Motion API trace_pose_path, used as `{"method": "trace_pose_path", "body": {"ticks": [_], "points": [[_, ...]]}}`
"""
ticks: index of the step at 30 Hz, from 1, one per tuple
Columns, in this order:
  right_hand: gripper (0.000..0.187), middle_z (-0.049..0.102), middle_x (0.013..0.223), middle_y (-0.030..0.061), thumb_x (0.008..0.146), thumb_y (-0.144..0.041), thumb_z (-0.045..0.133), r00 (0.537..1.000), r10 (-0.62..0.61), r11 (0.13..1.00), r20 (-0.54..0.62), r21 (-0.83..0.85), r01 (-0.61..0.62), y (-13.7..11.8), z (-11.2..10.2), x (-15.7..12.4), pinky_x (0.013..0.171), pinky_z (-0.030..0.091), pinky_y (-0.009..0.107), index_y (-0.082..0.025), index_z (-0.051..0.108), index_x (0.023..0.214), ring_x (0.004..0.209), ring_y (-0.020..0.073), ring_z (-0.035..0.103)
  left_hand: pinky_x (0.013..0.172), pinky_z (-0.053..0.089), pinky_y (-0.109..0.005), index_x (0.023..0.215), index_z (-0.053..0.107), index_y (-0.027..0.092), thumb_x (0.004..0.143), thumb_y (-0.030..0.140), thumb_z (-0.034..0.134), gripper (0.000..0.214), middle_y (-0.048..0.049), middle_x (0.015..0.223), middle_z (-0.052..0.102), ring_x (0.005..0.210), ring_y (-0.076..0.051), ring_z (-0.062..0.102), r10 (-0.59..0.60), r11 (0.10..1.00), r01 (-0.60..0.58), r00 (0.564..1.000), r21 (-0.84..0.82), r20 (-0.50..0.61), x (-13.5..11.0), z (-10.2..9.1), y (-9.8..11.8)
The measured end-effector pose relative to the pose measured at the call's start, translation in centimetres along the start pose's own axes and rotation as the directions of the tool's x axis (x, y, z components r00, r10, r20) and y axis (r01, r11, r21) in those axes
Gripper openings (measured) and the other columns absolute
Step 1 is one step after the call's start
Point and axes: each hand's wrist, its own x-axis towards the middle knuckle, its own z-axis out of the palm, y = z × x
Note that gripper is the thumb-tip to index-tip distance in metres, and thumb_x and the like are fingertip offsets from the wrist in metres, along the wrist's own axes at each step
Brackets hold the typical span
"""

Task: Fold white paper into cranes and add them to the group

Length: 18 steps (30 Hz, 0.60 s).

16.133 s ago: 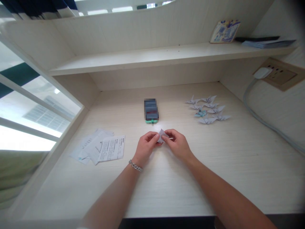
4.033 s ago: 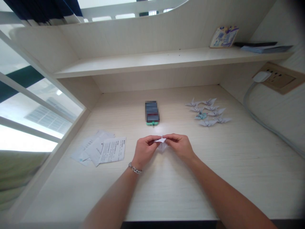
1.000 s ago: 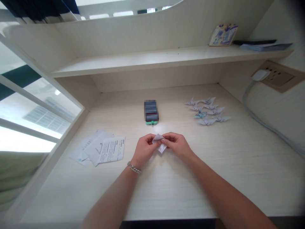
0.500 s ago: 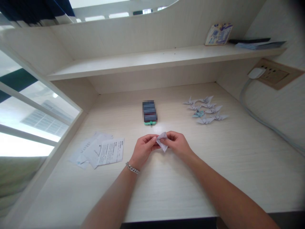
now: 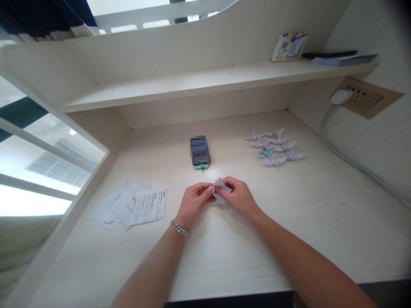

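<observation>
A small folded piece of white paper (image 5: 221, 197) is held just above the desk between both hands. My left hand (image 5: 196, 199), with a silver chain bracelet at the wrist, pinches its left edge between thumb and fingers. My right hand (image 5: 239, 194) grips the other side, the thumb pressed into the folds. Fingertips hide part of the paper. Beyond the hands lies a phone (image 5: 200, 152) with a blurred screen and a green edge. Several folded paper cranes (image 5: 284, 146) sit in a group to the right, one of them bluish.
Loose printed sheets (image 5: 149, 207) overlap on the desk at the left. A shelf (image 5: 192, 87) runs across the back, bearing a small patterned box (image 5: 289, 47) and flat booklets (image 5: 343, 60). A grey cable (image 5: 346, 160) hangs from the wall socket (image 5: 369, 97) at the right.
The paper's flaps have spread from a neat diamond into a more opened shape, my right thumb working inside the fold. The hands stay in nearly the same place; the view has shifted slightly.
</observation>
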Motion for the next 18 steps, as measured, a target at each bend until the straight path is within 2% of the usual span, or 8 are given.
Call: {"method": "trace_pose_path", "body": {"ticks": [6,12,18], "points": [[0.015,0.065,0.070,0.0016,0.072,-0.030,0.058,1.000,-0.006,1.000,-0.014,-0.020,0.006,-0.18,-0.02,-0.09,0.059,0.043,0.025,-0.018,0.064,0.077,0.065,0.0156,0.058,0.072,0.050,-0.032,0.089,0.064,0.010,0.068,0.029,0.067,0.029,-0.0087,0.082,0.065,0.073,-0.015,0.060,0.014,1.000,-0.014,1.000,0.011,-0.004,0.14,-0.04,-0.28],[0.021,0.066,0.073,0.0035,0.070,-0.034,0.060,0.996,0.040,0.995,0.082,0.087,-0.047,0.23,-0.12,0.30,0.057,0.044,0.025,-0.016,0.066,0.079,0.065,0.0168,0.058,0.071,0.049,-0.030,0.089,0.064,0.010,0.068,0.027,0.068,0.028,-0.0093,0.082,0.066,0.074,-0.016,0.061,-0.020,0.999,0.019,1.000,-0.040,-0.024,-0.01,-0.30,0.02],[0.019,0.066,0.070,0.0027,0.068,-0.034,0.062,0.998,0.057,0.994,0.030,0.096,-0.059,0.20,-0.03,0.26,0.056,0.044,0.026,-0.017,0.066,0.076,0.064,0.0167,0.058,0.074,0.049,-0.032,0.093,0.064,0.011,0.063,0.021,0.071,0.032,-0.0104,0.088,0.066,0.078,-0.018,0.062,-0.048,0.998,0.050,0.998,-0.036,0.047,-0.24,-0.39,0.31]]}}
